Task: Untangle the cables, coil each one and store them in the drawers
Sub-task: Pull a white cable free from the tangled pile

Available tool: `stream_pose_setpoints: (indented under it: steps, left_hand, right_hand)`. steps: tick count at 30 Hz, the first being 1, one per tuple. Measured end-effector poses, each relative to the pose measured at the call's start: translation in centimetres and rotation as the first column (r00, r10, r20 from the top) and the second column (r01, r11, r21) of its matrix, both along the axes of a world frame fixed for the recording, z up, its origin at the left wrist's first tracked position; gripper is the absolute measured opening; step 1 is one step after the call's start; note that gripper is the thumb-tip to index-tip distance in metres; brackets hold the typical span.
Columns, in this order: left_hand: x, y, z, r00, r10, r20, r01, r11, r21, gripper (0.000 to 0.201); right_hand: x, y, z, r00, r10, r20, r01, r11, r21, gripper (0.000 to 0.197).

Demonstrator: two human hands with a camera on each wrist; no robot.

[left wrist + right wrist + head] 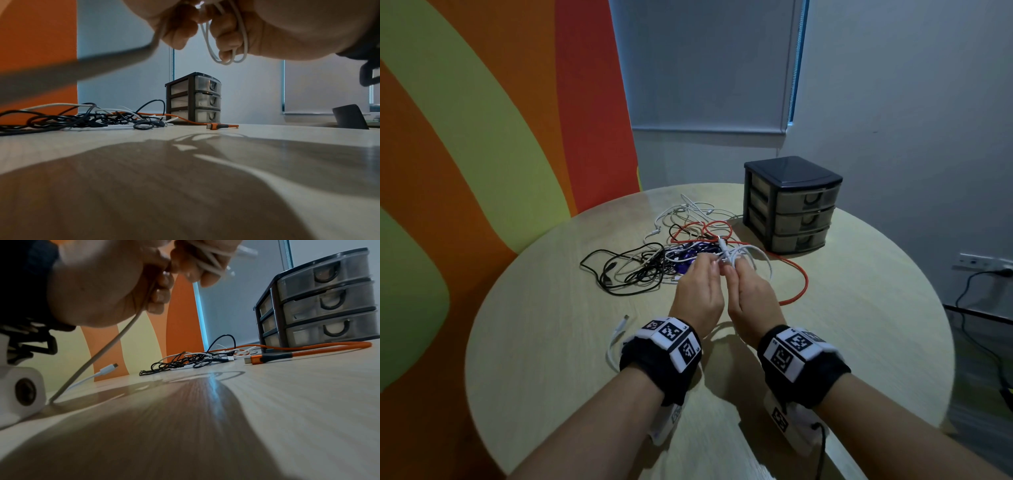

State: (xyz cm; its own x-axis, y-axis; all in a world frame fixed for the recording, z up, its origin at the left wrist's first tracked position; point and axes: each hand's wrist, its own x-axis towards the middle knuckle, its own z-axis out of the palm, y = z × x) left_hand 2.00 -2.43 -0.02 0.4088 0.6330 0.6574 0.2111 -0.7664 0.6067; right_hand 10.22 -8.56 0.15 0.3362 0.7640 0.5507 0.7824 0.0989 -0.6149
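My left hand (700, 284) and right hand (748, 294) are raised together above the round table (859, 342), both on one white cable (755, 251). Loops of it are wound round my right hand's fingers (202, 259) and hang below them as a white cable coil (226, 48). My left hand (98, 288) pinches the strand, which runs down to the table by my left wrist, its plug end (624, 322) lying loose. Behind my hands lies a tangle of black, white and purple cables (650, 260) with an orange cable (803, 277). The drawer unit (791, 202) stands at the back right, all three drawers closed.
The orange cable's plug (259, 360) lies on the table in front of the drawer unit (320, 305). A striped orange and green wall (482, 137) rises on the left. A dark chair back (349, 116) shows beyond the table's far edge.
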Motion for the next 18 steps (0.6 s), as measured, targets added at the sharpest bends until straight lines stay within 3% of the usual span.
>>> stream_pose_setpoints:
  steps: [5, 10, 18]
  left_hand:
    - [-0.4, -0.7, 0.5, 0.996, -0.086, 0.027, 0.084, 0.993, 0.078, 0.024]
    - [-0.3, -1.0, 0.4, 0.999, -0.046, -0.017, 0.047, 0.990, 0.136, 0.037]
    - [-0.3, -0.9, 0.1, 0.972, -0.165, -0.168, 0.181, 0.980, 0.086, 0.029]
  right_hand:
    - [-0.2, -0.1, 0.2, 0.997, -0.073, -0.004, 0.073, 0.993, 0.093, 0.045]
    - [0.2, -0.1, 0.3, 0.988, -0.149, -0.032, 0.151, 0.984, 0.097, 0.028]
    - [0.3, -0.3, 0.6, 0.985, -0.127, -0.117, 0.140, 0.984, 0.111, 0.035]
